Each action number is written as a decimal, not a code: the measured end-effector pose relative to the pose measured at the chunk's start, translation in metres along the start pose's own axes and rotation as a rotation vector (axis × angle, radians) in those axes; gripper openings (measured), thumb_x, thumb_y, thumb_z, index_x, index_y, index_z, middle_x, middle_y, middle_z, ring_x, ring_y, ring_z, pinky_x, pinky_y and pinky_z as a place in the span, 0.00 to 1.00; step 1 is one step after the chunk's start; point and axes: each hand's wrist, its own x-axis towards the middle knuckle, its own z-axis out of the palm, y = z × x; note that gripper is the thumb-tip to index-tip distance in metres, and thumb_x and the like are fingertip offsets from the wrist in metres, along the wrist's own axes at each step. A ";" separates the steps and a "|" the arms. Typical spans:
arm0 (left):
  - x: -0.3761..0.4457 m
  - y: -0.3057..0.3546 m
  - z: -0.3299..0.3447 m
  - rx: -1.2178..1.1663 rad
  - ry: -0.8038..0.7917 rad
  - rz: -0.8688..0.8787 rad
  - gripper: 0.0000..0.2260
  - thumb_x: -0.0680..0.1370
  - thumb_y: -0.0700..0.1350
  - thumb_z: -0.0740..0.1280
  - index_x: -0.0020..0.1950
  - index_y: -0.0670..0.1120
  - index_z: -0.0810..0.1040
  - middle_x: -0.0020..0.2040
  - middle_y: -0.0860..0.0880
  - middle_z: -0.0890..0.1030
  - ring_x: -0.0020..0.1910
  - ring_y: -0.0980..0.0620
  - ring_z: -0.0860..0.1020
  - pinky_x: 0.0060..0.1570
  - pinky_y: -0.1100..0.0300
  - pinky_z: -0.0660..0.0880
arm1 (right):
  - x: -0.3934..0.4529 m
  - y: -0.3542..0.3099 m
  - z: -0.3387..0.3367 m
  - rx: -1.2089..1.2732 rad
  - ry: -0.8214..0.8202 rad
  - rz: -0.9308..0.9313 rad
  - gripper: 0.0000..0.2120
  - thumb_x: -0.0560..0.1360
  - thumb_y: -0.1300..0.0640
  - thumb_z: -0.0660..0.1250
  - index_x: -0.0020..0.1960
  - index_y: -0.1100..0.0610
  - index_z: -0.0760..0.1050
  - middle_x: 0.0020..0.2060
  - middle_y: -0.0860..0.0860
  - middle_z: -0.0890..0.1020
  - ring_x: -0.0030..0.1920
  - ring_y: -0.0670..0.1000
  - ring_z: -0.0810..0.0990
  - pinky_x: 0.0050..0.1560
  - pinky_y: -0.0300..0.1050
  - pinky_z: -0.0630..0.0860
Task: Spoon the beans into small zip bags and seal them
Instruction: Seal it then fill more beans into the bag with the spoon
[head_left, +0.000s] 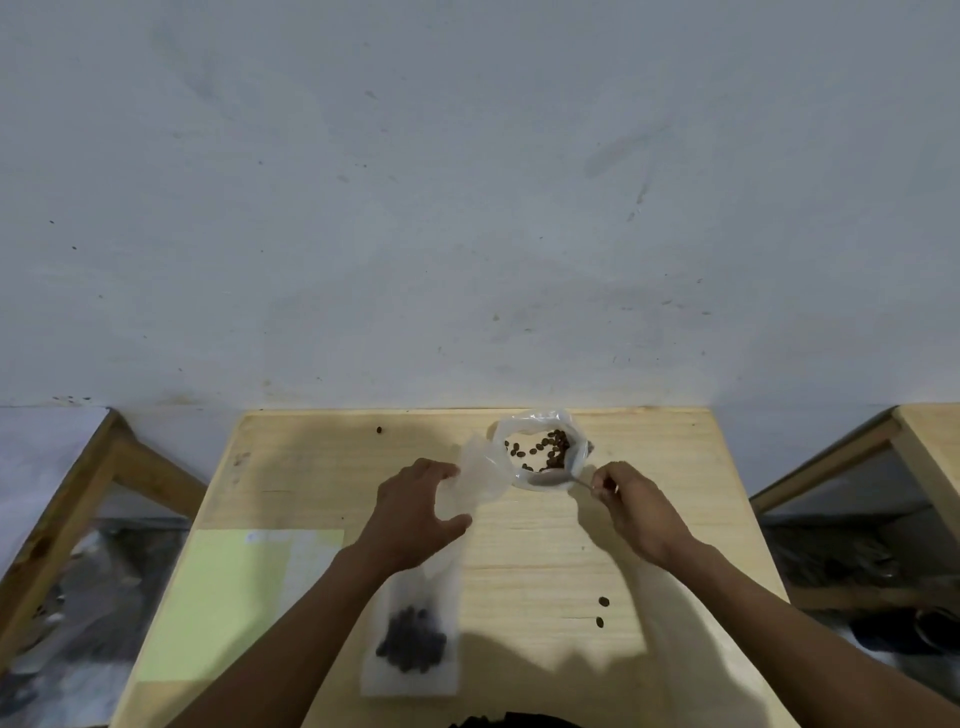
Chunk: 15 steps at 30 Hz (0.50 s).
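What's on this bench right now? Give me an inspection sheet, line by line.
Surface: wooden table, against a pale wall.
Job's things: bowl lined with plastic, beans inside; spoon at its rim; empty zip bag; filled bag near the front edge.
Clutter: stray beans; yellow-green sheet.
Hands: left hand holds the empty zip bag; right hand pinches the spoon handle.
Cables: nothing seen.
Surroundings: wooden frames either side.

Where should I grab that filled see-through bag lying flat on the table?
Pinch the empty upper part of the clear plastic bag, coming from above. The dark beans sit bunched at its near end, so the far half is flat film that folds easily between fingers.
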 end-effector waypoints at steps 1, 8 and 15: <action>0.003 0.000 0.002 0.012 -0.020 0.026 0.28 0.71 0.59 0.70 0.68 0.52 0.70 0.66 0.54 0.73 0.61 0.54 0.72 0.66 0.53 0.66 | 0.004 0.000 -0.005 0.038 0.066 -0.027 0.09 0.78 0.61 0.62 0.45 0.47 0.70 0.43 0.46 0.76 0.40 0.46 0.75 0.41 0.42 0.71; 0.030 0.015 0.020 0.051 -0.132 0.267 0.25 0.70 0.56 0.71 0.65 0.51 0.72 0.71 0.56 0.70 0.68 0.53 0.70 0.66 0.55 0.66 | 0.033 -0.021 -0.025 -0.150 0.044 0.039 0.17 0.71 0.68 0.59 0.54 0.53 0.75 0.47 0.49 0.77 0.45 0.52 0.76 0.46 0.47 0.73; 0.047 0.018 0.036 0.000 -0.236 0.311 0.27 0.71 0.54 0.70 0.68 0.50 0.70 0.75 0.53 0.65 0.71 0.51 0.68 0.65 0.56 0.68 | 0.035 -0.022 -0.006 0.544 0.217 0.170 0.06 0.74 0.65 0.70 0.45 0.54 0.78 0.38 0.54 0.82 0.40 0.52 0.81 0.47 0.46 0.78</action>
